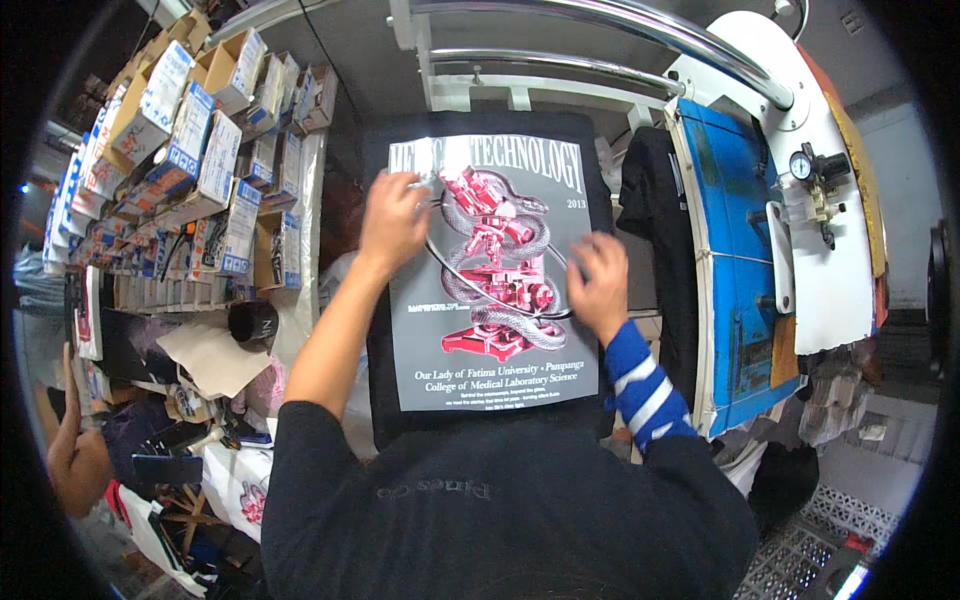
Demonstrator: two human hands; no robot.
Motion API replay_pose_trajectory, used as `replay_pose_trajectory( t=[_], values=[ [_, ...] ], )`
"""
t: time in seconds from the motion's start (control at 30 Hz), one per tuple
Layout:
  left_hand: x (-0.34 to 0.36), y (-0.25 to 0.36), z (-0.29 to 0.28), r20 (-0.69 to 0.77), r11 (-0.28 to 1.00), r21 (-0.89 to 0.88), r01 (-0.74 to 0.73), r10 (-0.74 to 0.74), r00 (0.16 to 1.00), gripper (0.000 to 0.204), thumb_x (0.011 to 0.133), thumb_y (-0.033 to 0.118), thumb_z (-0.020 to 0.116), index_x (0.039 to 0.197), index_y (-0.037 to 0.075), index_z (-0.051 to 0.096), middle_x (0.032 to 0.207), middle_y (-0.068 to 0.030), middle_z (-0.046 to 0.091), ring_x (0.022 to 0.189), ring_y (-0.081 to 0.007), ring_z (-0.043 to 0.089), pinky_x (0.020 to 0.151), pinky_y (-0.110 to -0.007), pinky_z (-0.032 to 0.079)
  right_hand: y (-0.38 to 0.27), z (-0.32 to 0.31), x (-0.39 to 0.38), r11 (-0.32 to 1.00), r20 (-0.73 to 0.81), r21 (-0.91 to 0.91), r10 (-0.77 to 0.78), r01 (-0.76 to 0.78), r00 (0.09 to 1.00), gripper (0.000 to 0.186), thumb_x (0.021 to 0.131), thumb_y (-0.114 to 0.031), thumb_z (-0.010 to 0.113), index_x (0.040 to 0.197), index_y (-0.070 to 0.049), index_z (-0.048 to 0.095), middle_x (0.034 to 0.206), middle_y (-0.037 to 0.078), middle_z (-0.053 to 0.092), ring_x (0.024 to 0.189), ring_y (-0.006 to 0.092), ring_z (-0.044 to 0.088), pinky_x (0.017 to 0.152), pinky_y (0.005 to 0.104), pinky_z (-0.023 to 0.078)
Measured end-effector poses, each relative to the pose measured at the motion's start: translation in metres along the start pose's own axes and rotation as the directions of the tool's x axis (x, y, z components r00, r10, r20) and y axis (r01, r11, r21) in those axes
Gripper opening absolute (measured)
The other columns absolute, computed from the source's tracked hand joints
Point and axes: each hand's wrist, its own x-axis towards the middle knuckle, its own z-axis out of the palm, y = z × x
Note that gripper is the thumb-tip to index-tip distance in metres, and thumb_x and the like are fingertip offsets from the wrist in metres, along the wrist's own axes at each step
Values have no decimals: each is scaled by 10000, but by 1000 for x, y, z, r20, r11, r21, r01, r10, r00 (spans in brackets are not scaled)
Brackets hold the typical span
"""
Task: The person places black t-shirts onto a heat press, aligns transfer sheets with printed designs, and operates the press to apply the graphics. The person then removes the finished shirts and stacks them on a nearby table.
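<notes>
A grey printed sheet [420, 345] with a red microscope, a coiled snake and white lettering lies on a black garment [382, 360], spread over a flat board in front of me. My left hand [396, 217] is at the sheet's upper left edge with its fingers bent together; what they pinch, if anything, is hidden. Over the right edge is my right hand [599, 285], its fingers loosely curved and apart from the thumb. Between both hands a thin dark curve [468, 283] crosses the picture; I cannot tell whether it is a cord or print.
Stacked open cartons [215, 150] fill the left side above a cluttered table. Chrome rails [560, 72] cross the far side. At right are a blue panel [735, 230], a pressure gauge [800, 165] and a hanging black garment [655, 220]. Someone's arm [75, 450] shows far left.
</notes>
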Motion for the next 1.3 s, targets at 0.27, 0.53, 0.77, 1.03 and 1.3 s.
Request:
replay_pose_trajectory(
  t=[0.27,0.53,0.77,1.03,1.3],
  values=[
    [76,8,81,65,997,31,-77,75,995,147,844,96,668,982,56,698,1120,-113,672,1111,-327,615,1108,-585,378,-40,-12,-44,998,155,21,47,-51,987,181,798,-192,750,952,-105,716,1096,106,633,1092,330,578,1041,512,377],
    [73,-2,97,25,998,-18,-58,58,998,130,878,101,650,985,29,671,1253,-147,665,1245,-354,581,1129,-588,381,-32,-25,-49,997,180,28,67,-73,981,266,812,-218,747,1035,-77,715,1175,140,621,1167,351,561,1071,526,367],
    [72,-2,98,3,998,-37,-46,46,999,140,894,94,633,1010,25,670,1281,-171,666,1257,-382,581,1132,-579,385,-25,-34,-72,986,272,-44,165,-159,948,480,885,-309,717,1294,-67,650,1400,190,541,1372,399,445,1153,557,313],
    [72,-4,100,-1,997,-58,-45,45,999,139,883,85,651,1009,28,663,1280,-173,664,1251,-386,585,1122,-563,397,-24,-33,-74,985,278,-34,172,-169,945,494,899,-318,710,1319,-68,637,1426,192,523,1387,402,428,1164,559,305],
    [75,-37,115,-90,981,-185,-61,45,995,87,822,24,679,907,29,662,1192,-178,685,1148,-381,628,1006,-516,463,-13,-27,-41,991,191,2,133,-136,973,223,776,-208,748,965,-96,707,1169,111,620,1161,332,551,1016,502,353]
  ],
)
